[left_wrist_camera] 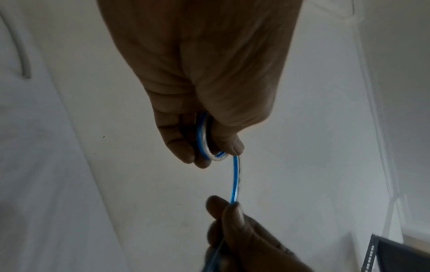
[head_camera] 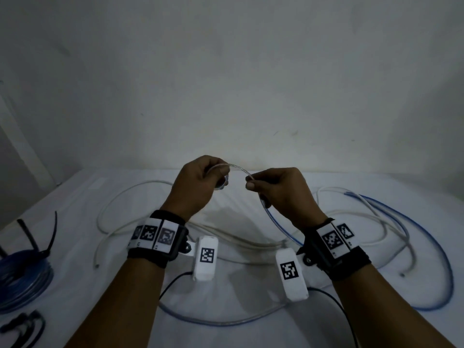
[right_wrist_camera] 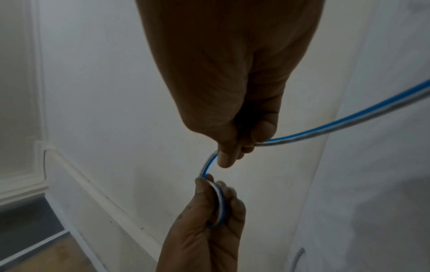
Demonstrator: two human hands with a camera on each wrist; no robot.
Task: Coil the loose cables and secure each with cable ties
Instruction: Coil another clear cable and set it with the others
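Beside coiled blue cable (head_camera: 23, 275) lie black ties (head_camera: 23, 325).

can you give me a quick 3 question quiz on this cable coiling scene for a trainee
1. True or false: the left hand holds a small coil of the blue and clear cable.
2. Which hand pinches the straight run that leads to the coil? A) the left hand B) the right hand C) neither
3. Fill in: the finished blue coil with black cable ties on it lies at the ____ edge of the table in the head view.

Key: 1 true. 2 B. 3 left.
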